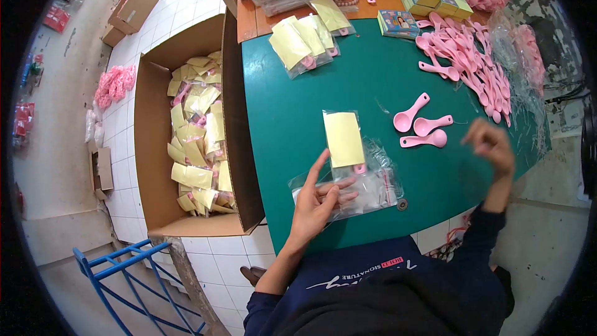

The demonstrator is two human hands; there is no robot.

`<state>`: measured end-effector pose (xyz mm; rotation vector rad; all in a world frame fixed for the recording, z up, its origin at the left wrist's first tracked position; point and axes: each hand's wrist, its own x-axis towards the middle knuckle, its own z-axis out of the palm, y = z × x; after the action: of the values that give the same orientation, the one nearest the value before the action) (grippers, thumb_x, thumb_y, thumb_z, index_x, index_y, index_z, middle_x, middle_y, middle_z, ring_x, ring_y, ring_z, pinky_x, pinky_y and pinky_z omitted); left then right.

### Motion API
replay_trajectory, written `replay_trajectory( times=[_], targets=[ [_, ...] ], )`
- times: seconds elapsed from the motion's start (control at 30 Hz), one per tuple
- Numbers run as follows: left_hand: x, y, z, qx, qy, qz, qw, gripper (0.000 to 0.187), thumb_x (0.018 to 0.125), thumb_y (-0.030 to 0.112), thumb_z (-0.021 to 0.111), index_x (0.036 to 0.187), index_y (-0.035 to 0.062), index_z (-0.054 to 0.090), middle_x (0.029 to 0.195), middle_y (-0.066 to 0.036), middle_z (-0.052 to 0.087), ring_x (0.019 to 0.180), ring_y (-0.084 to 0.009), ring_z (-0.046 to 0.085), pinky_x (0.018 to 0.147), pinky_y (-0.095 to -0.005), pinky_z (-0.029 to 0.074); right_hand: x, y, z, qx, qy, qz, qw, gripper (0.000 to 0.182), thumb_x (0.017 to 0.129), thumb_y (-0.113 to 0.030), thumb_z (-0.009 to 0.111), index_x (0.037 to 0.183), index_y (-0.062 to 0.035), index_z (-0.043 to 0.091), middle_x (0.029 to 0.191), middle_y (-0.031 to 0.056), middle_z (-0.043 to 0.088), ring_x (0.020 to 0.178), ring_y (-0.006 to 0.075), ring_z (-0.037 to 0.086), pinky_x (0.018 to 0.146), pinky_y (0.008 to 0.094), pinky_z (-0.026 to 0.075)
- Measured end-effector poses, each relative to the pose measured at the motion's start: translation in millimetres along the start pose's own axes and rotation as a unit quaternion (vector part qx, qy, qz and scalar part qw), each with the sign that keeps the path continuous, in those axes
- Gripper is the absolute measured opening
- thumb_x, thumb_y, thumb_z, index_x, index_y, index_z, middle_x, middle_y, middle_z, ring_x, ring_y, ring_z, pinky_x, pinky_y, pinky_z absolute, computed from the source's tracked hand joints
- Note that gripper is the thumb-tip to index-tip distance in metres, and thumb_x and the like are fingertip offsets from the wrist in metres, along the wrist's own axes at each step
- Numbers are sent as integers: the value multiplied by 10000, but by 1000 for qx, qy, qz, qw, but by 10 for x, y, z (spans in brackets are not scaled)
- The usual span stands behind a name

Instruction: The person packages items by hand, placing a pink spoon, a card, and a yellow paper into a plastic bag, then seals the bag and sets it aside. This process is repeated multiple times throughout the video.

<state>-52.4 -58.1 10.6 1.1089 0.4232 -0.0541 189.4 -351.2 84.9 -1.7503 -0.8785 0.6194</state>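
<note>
My left hand (316, 204) is open, fingers apart, over a pile of clear plastic bags (376, 190) at the table's near side. Its index fingertip is beside a clear bag holding a yellow card (344, 139); a bit of pink shows at the card's lower end. To the right, my right hand (491, 146) is raised with fingers bent and smeared by motion, so I cannot make out anything in it. Between the bagged card and that hand lie three pink measuring spoons: an upper one (403, 122), a middle one (425, 126) and a lower one (429, 139).
The green table (280, 130) holds a heap of pink spoons (463, 56), stacked small boxes (398, 24) and packed yellow-card bags (298, 43). A cardboard box (149, 168) of similar packs stands on the left. Below it is a blue metal frame (118, 267).
</note>
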Motion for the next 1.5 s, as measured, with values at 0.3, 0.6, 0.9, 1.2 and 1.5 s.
replay_trajectory(
  times=[0.3,0.6,0.9,1.2,1.5],
  targets=[
    [-33,160,36,18,7,-28,999,257,969,69,384,1136,-25,555,1139,-93,592,990,-167,610,807,-270,513,145,-180,725,-341,160,-38,926,560,598,-34,728,1119,-59,522,1112,135,481,1022,289,489,832,375,435],
    [-145,294,-148,54,-1,7,999,334,911,54,502,1235,3,439,1103,-155,609,997,-213,625,828,-298,520,480,-34,1806,-109,37,-109,987,236,702,21,708,903,-25,593,995,106,462,844,204,583,732,317,511],
    [-4,179,-55,329,45,137,933,133,794,-43,608,918,-31,561,922,-115,604,812,-219,656,718,-297,550,401,7,1710,-46,24,-47,998,219,675,12,728,858,-18,611,1012,87,496,856,177,588,735,290,495],
    [5,150,14,297,81,102,946,116,798,-11,639,897,-18,578,983,-82,565,826,-115,602,659,-240,524,363,82,1823,163,34,96,981,73,830,-25,628,863,16,579,927,63,558,826,95,577,682,228,492],
    [72,37,111,170,172,73,968,147,841,14,622,952,-27,536,939,-70,552,774,-114,611,589,-233,528,376,10,1984,190,129,187,955,104,874,-23,580,901,51,512,803,75,606,716,113,637,601,225,528]
  ],
)
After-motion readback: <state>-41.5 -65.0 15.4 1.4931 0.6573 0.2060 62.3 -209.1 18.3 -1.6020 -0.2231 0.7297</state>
